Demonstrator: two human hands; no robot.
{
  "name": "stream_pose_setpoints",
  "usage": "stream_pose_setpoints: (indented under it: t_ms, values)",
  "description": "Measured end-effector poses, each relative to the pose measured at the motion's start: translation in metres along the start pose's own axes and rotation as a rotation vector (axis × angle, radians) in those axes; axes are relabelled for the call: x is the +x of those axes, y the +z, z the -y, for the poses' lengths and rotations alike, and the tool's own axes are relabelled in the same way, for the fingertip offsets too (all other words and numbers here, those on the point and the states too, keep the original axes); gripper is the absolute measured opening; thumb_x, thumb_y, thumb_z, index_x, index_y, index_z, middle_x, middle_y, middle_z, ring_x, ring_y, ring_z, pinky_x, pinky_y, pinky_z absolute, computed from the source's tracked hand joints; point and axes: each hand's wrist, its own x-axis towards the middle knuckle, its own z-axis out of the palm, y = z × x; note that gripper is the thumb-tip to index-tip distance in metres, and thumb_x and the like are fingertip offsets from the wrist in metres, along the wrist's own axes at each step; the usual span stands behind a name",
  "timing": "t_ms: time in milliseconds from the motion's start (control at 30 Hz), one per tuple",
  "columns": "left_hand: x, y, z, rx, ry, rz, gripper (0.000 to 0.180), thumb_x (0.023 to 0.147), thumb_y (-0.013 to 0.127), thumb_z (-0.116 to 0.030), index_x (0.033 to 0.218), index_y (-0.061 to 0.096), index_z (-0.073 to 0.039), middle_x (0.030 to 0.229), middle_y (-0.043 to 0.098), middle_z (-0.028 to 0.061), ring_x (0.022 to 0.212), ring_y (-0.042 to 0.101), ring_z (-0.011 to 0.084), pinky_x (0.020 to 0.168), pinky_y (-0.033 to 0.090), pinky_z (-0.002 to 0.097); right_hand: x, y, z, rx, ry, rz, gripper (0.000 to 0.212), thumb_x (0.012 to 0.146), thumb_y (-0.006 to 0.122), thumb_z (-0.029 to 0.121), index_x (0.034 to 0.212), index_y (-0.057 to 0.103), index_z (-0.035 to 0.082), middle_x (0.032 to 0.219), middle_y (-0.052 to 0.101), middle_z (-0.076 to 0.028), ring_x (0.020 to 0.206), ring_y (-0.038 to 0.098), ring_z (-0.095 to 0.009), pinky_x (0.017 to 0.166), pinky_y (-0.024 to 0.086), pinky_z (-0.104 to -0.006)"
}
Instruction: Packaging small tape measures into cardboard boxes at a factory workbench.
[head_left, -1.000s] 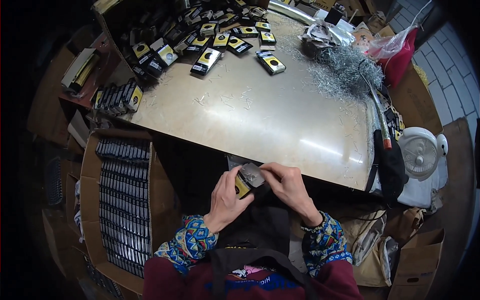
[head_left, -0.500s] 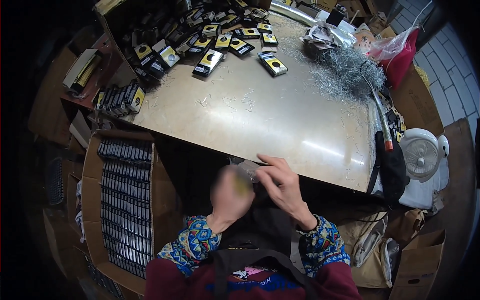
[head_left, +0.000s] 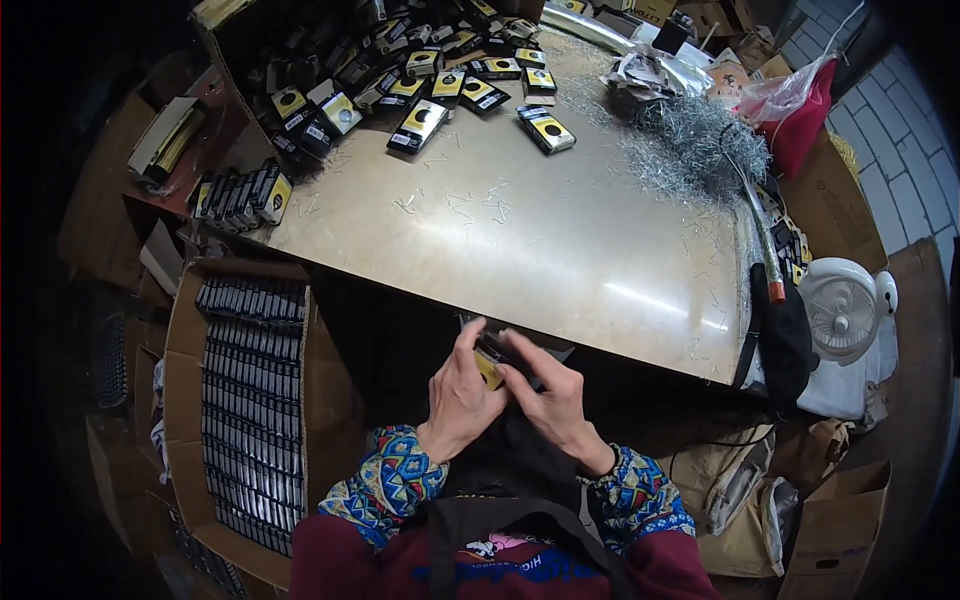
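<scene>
A small black and yellow cardboard box [head_left: 488, 370] is held between my two hands, just off the near edge of the table. My left hand [head_left: 460, 398] is closed round its left side, thumb and forefinger near the top. Against the right side and top, the fingers and thumb of my right hand [head_left: 553, 398] grip the same box. Fingers cover much of it, and its upper end is blurred. Similar boxes [head_left: 418, 126] lie in a heap at the back of the metal-topped table [head_left: 560, 265].
Thin bent wire pieces [head_left: 690, 150] form a tangled pile at the back right, near a hooked tool [head_left: 757, 215]. A white fan [head_left: 842, 308] stands to the right. At the left, a large carton [head_left: 187, 400] holds rows of packed boxes; upright boxes [head_left: 243, 197] line the table's corner.
My right hand has come in lower and closer, onto the box. My left hand, blurred before, now shows clearly with the box's yellow face beside its fingers.
</scene>
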Motion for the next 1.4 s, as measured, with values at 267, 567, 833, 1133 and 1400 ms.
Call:
stream_pose_setpoints:
  t_ms: [267,567,833,1133,1400]
  values:
    - [0.0,-0.001,-0.008,0.055,-0.027,-0.025,0.059,0.075,0.073,-0.01,0.125,0.042,-0.002,0.1,0.061,0.0223,0.09,0.063,0.0419,0.074,0.052,0.0437,0.0,-0.005,0.017,0.09,0.134,0.116,0.025,0.085,0.069,0.001,0.11,0.068,-0.004,0.102,0.072,-0.013,0.091,0.067,-0.013,0.078,0.054,-0.0237]
    - [-0.003,0.001,-0.004,0.133,0.066,-0.066,0.052,0.073,0.07,-0.006,0.116,0.043,0.0,0.095,0.053,0.0183,0.086,0.058,0.0391,0.068,0.048,0.0453,0.001,0.002,0.011,0.266,0.327,0.017,0.02,0.086,0.069,0.0,0.105,0.069,-0.004,0.1,0.072,-0.009,0.087,0.066,-0.009,0.076,0.054,-0.0221]
    - [0.004,0.001,-0.002,-0.044,-0.102,-0.025,0.046,0.078,0.07,-0.009,0.113,0.042,-0.003,0.091,0.06,0.0204,0.08,0.061,0.0428,0.065,0.049,0.0463,0.002,0.006,0.005,-0.327,-0.402,0.034,0.02,0.078,0.072,-0.003,0.098,0.067,-0.006,0.099,0.07,-0.02,0.081,0.071,-0.026,0.073,0.056,-0.0283]
    - [0.023,-0.012,-0.011,-0.068,0.067,0.019,0.073,0.08,0.074,-0.019,0.138,0.035,-0.001,0.121,0.049,0.019,0.108,0.054,0.0335,0.092,0.047,0.0385,0.05,-0.063,-0.012,-0.422,-0.302,-0.346,0.028,0.088,0.058,-0.01,0.114,0.064,-0.003,0.115,0.066,-0.018,0.104,0.065,-0.027,0.089,0.052,-0.034]
    - [0.026,-0.004,-0.011,-0.332,-0.002,0.051,0.045,0.086,0.068,-0.009,0.126,0.051,-0.003,0.108,0.057,0.0103,0.086,0.061,0.0166,0.07,0.052,0.027,0.071,-0.087,-0.036,-0.474,-0.412,-0.127,0.037,0.087,0.063,-0.004,0.124,0.06,0.0,0.126,0.059,-0.017,0.112,0.06,-0.027,0.089,0.053,-0.0341]
